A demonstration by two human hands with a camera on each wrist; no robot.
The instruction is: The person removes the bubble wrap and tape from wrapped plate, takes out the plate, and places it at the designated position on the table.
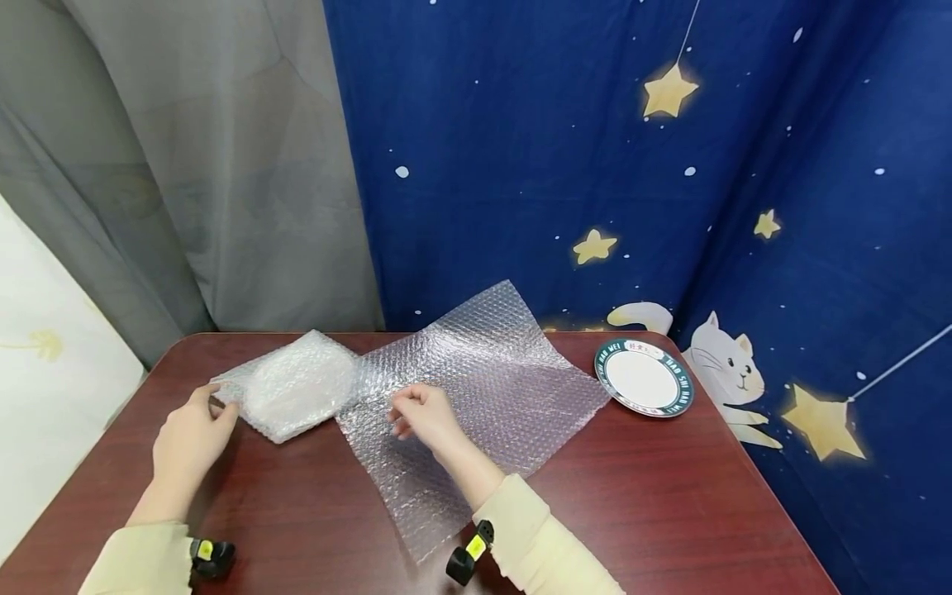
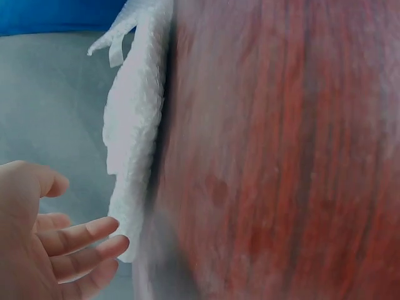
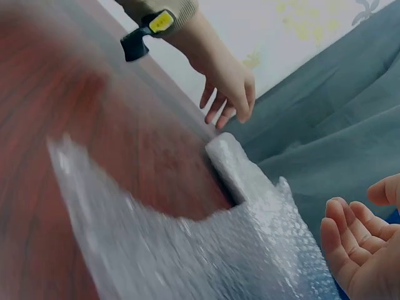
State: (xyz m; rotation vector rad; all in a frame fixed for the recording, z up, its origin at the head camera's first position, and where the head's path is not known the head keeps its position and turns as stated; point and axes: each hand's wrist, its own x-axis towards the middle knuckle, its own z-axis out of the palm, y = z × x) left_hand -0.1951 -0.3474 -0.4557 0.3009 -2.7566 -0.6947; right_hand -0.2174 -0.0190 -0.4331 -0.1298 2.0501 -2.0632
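A bundle wrapped in bubble wrap [image 1: 301, 387] lies flat at the table's left; what is inside shows only as a whitish round shape. My left hand [image 1: 195, 434] is at its left corner, fingers loosely bent. The left wrist view shows that hand [image 2: 59, 240] with its thumb apart and fingertips at the bundle's edge; contact is unclear. To the right spreads a clear bubble wrap sheet [image 1: 491, 397], its left part meeting the bundle. Over this sheet is my right hand [image 1: 426, 416], fingers loosely curled and nothing between them, as the right wrist view also shows [image 3: 365, 244].
A plate [image 1: 641, 378] with a dark green lettered rim lies at the table's back right, close to the sheet's right corner. Grey curtain [image 1: 245, 165] and blue star-patterned curtain [image 1: 506, 165] hang behind the reddish-brown table [image 1: 632, 512].
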